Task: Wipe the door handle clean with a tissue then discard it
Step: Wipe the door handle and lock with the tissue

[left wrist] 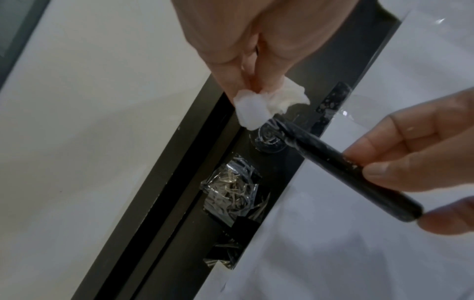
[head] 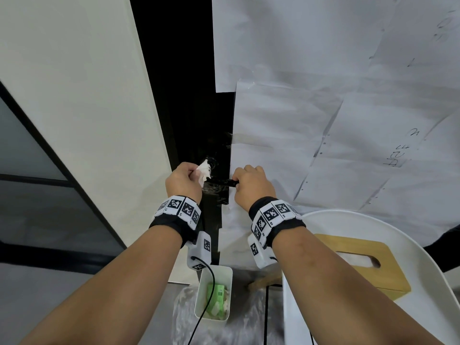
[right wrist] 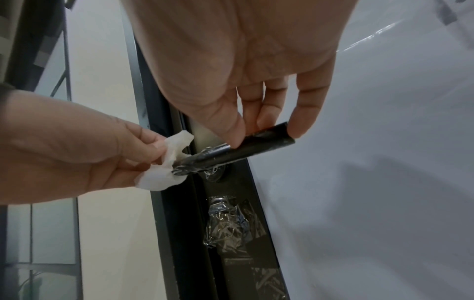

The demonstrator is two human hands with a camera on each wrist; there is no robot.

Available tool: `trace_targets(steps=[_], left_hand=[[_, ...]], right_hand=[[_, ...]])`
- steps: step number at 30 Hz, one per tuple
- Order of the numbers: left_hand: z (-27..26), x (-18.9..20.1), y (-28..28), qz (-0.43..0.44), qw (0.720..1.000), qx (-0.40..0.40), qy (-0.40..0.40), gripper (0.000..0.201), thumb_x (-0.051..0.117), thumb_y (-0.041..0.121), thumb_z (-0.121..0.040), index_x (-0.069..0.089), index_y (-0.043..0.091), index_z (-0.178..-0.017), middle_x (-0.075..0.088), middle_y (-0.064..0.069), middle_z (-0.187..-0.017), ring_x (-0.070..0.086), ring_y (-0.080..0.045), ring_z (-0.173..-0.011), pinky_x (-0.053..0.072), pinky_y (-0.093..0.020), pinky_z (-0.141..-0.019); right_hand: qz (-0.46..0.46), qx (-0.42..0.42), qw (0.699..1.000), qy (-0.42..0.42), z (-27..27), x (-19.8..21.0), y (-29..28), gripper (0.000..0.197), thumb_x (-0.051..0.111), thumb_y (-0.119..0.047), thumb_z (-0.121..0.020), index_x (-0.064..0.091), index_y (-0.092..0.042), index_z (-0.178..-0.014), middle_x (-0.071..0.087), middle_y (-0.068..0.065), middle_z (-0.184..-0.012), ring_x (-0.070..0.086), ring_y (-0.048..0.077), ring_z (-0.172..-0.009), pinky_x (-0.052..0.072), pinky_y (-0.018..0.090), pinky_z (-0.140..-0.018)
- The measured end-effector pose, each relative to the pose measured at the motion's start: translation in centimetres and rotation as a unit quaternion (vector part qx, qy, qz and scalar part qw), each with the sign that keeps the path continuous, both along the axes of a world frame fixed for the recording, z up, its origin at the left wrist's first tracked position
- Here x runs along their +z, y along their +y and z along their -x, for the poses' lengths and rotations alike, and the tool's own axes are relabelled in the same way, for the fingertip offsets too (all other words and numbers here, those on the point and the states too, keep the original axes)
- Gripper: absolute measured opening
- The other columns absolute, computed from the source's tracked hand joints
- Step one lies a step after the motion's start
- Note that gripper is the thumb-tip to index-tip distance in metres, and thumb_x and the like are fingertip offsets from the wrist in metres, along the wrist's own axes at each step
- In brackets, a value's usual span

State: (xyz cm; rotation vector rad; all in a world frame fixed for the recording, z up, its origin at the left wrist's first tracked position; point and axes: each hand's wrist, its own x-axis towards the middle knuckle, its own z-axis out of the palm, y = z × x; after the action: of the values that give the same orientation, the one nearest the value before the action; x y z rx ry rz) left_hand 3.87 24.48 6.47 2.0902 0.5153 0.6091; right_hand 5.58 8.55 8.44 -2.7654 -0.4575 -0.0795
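Observation:
A black lever door handle (head: 221,182) (left wrist: 346,168) (right wrist: 238,153) sticks out from the dark edge strip of a door. My right hand (head: 249,181) (right wrist: 264,130) pinches the handle's free end between thumb and fingers. My left hand (head: 185,181) (left wrist: 251,81) pinches a crumpled white tissue (head: 204,170) (left wrist: 259,107) (right wrist: 164,168) and holds it against the handle's inner end, near the round base (left wrist: 269,140). Pale specks show on the handle's black surface.
The door (head: 323,120) is covered with taped white paper sheets. Crumpled clear tape (left wrist: 231,192) sits below the handle. Below my arms stands a small white bin (head: 214,292) holding green and white scraps. A wooden tissue box (head: 361,260) rests on a white chair (head: 410,245) at the right.

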Motion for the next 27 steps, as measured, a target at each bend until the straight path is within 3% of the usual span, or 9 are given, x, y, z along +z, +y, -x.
trace_targets(steps=[2, 6, 11, 15, 21, 25, 27], left_hand=[[0.0, -0.1, -0.1, -0.018, 1.0, -0.017, -0.009, 0.013, 0.058, 0.014, -0.093, 0.07, 0.017, -0.098, 0.064, -0.002, -0.099, 0.061, -0.018, -0.085, 0.043, -0.022, -0.073], [-0.1, 0.1, -0.4, -0.04, 0.998, -0.04, 0.009, 0.012, 0.062, 0.015, -0.09, 0.071, 0.018, -0.097, 0.058, -0.004, -0.105, 0.057, -0.013, -0.081, 0.041, -0.019, -0.072], [-0.4, 0.3, -0.7, -0.013, 0.999, -0.04, 0.033, 0.009, 0.067, 0.017, -0.079, 0.067, 0.016, -0.089, 0.059, -0.003, -0.096, 0.056, -0.013, -0.073, 0.035, -0.011, -0.055], [-0.5, -0.7, -0.6, -0.009, 0.998, -0.043, 0.053, 0.023, 0.076, 0.031, -0.073, 0.056, 0.021, -0.081, 0.065, -0.003, -0.086, 0.061, -0.016, -0.069, 0.035, -0.014, -0.051], [-0.3, -0.2, -0.5, 0.073, 0.995, -0.039, 0.055, 0.027, 0.076, 0.026, -0.075, 0.055, 0.014, -0.089, 0.059, 0.004, -0.078, 0.053, -0.007, -0.061, 0.036, -0.015, -0.05], [-0.8, 0.0, -0.4, 0.126, 0.99, -0.022, 0.057, 0.019, 0.071, 0.03, -0.079, 0.055, 0.021, -0.08, 0.067, -0.001, -0.08, 0.065, -0.02, -0.07, 0.045, -0.022, -0.054], [-0.9, 0.1, -0.3, 0.106, 0.992, -0.024, 0.063, 0.018, 0.07, 0.031, -0.08, 0.058, 0.018, -0.082, 0.067, -0.001, -0.081, 0.063, -0.02, -0.071, 0.043, -0.024, -0.058]], right_hand=[[0.0, -0.001, 1.0, -0.001, 0.0, 0.0, 0.1, 0.031, 0.049, -0.004, -0.084, 0.057, -0.019, -0.11, 0.054, 0.001, -0.108, 0.042, 0.024, -0.108, 0.047, 0.037, -0.068], [0.002, -0.005, 1.0, -0.002, -0.1, 0.1, 0.2, 0.03, 0.049, -0.005, -0.084, 0.057, -0.018, -0.109, 0.054, 0.001, -0.107, 0.042, 0.024, -0.107, 0.046, 0.036, -0.066], [0.008, -0.018, 1.0, 0.006, -0.2, 0.2, 0.5, 0.026, 0.05, -0.008, -0.085, 0.055, -0.019, -0.108, 0.054, 0.001, -0.108, 0.043, 0.024, -0.108, 0.047, 0.037, -0.07], [0.009, -0.031, 0.999, 0.008, -0.2, 0.4, 0.8, 0.022, 0.052, -0.01, -0.084, 0.055, -0.018, -0.104, 0.055, 0.002, -0.105, 0.044, 0.024, -0.106, 0.049, 0.038, -0.072], [0.012, -0.05, 0.999, 0.004, 0.0, 0.4, 1.3, 0.02, 0.053, -0.011, -0.082, 0.055, -0.017, -0.101, 0.054, 0.002, -0.101, 0.044, 0.024, -0.103, 0.051, 0.041, -0.073], [0.013, -0.054, 0.998, 0.011, 0.0, 0.4, 1.4, 0.02, 0.052, -0.01, -0.081, 0.054, -0.017, -0.099, 0.054, 0.003, -0.101, 0.043, 0.025, -0.103, 0.05, 0.041, -0.073], [0.012, -0.055, 0.998, 0.015, 0.0, 0.5, 1.4, 0.019, 0.051, -0.009, -0.081, 0.054, -0.018, -0.099, 0.053, 0.003, -0.101, 0.043, 0.025, -0.103, 0.049, 0.04, -0.073]])
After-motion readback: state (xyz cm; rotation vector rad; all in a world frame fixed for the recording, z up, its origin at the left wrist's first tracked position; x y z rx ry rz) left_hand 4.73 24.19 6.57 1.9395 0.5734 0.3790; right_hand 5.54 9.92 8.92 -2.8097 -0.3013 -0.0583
